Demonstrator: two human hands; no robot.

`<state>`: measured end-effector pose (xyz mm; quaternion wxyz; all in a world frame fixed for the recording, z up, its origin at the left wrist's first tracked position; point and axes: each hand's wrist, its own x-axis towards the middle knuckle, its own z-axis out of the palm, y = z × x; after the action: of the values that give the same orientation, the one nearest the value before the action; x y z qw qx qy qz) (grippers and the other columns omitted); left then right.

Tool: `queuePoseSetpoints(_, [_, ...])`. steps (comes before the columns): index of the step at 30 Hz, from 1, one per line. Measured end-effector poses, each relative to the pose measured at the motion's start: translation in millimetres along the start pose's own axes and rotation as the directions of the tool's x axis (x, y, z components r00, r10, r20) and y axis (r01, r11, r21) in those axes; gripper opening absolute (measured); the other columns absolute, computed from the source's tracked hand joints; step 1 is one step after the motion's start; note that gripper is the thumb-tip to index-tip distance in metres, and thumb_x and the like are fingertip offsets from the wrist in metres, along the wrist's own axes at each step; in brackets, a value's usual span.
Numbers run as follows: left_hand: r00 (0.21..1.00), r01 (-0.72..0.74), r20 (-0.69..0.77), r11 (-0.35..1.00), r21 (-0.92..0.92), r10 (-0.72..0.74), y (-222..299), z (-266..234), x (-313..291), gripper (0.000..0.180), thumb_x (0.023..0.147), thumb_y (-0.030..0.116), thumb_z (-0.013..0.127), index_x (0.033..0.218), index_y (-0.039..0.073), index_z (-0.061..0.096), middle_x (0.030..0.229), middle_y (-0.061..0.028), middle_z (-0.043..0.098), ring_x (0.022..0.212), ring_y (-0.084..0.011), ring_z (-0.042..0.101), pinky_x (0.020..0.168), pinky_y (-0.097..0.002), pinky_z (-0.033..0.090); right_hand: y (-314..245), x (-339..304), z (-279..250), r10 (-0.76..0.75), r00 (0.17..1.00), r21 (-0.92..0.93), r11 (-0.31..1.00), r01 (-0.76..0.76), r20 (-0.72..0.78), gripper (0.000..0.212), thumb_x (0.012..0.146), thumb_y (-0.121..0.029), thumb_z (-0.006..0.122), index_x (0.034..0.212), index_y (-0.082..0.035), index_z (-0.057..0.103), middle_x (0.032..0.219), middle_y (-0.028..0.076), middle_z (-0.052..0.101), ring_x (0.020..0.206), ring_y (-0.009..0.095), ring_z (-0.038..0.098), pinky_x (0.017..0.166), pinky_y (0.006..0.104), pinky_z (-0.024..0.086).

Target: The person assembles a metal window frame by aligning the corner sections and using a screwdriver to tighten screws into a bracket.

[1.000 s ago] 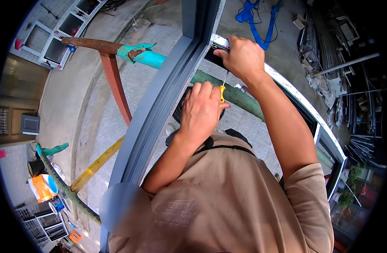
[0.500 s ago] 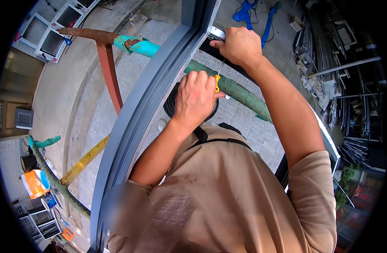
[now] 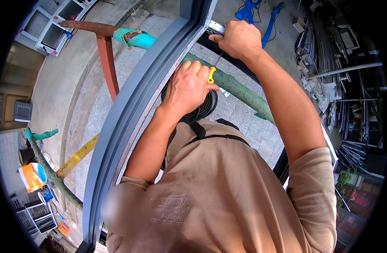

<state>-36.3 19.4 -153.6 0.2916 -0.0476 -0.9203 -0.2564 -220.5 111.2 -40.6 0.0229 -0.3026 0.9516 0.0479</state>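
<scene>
Yellow-handled screwdriver (image 3: 211, 75) sits toward one o'clock, gripped by the left hand (image 3: 186, 86), fingers curled; the right hand (image 3: 242, 40) curls at the dark rail (image 3: 207, 42) (fingertips hidden; hold cannot be told). Guiding the shaft (image 3: 219, 59) straight should aid control.

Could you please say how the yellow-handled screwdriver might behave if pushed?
The screwdriver is probably stiff, given its straight, thin shaft. It looks light, being small beside the left hand. Its unevenly shaped handle may limit rolling.
</scene>
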Motion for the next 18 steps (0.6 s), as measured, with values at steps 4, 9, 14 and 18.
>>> queuePoseSetpoints(4, [0.995,0.094,0.025,0.995,-0.021,-0.094,16.3,-6.5,1.2,0.038,0.094,0.033,0.086,0.105,0.002,0.069,0.102,-0.017,0.061,0.099,-0.0392,0.061,0.085,-0.052,0.051,3.3,0.3,3.0,-0.003,1.0,0.004,1.0,0.003,-0.007,0.063,0.098,-0.067,0.079,0.11,-0.006,0.089,0.109,0.019,0.086,0.104,0.036,0.084,0.095,0.0452,0.064])
queuePoseSetpoints(9, [0.998,0.065,-0.005,0.997,0.036,-0.065,24.6,-10.1,2.0,0.04,0.09,0.036,0.089,0.104,0.003,0.071,0.103,-0.0129,0.061,0.101,-0.0354,0.061,0.086,-0.0494,0.052,-1.0,-1.0,-0.1,-0.005,1.0,0.007,1.0,0.005,0.002,0.063,0.098,-0.067,0.08,0.11,-0.006,0.089,0.109,0.018,0.086,0.104,0.036,0.084,0.095,0.0452,0.064])
queuePoseSetpoints(14, [0.998,0.064,-0.017,0.994,0.089,-0.063,36.1,-13.2,5.3,0.038,0.087,0.034,0.09,0.103,0.003,0.075,0.102,-0.0106,0.061,0.101,-0.0335,0.061,0.086,-0.0482,0.052,-1.2,-0.6,-1.0,0.01,1.0,0.007,1.0,-0.01,0.01,0.063,0.097,-0.067,0.08,0.11,-0.006,0.089,0.109,0.019,0.086,0.105,0.036,0.084,0.096,0.0443,0.064])
queuePoseSetpoints(18, [0.988,0.154,-0.015,0.98,0.13,-0.153,47.9,-12.9,6.3,0.035,0.087,0.03,0.091,0.104,0.003,0.077,0.102,-0.0109,0.062,0.101,-0.0342,0.062,0.086,-0.0484,0.052,-1.2,0.4,-1.3,0.009,1.0,-0.002,1.0,-0.009,0.013,0.063,0.097,-0.067,0.08,0.111,-0.006,0.089,0.109,0.019,0.086,0.106,0.036,0.084,0.096,0.0439,0.064])
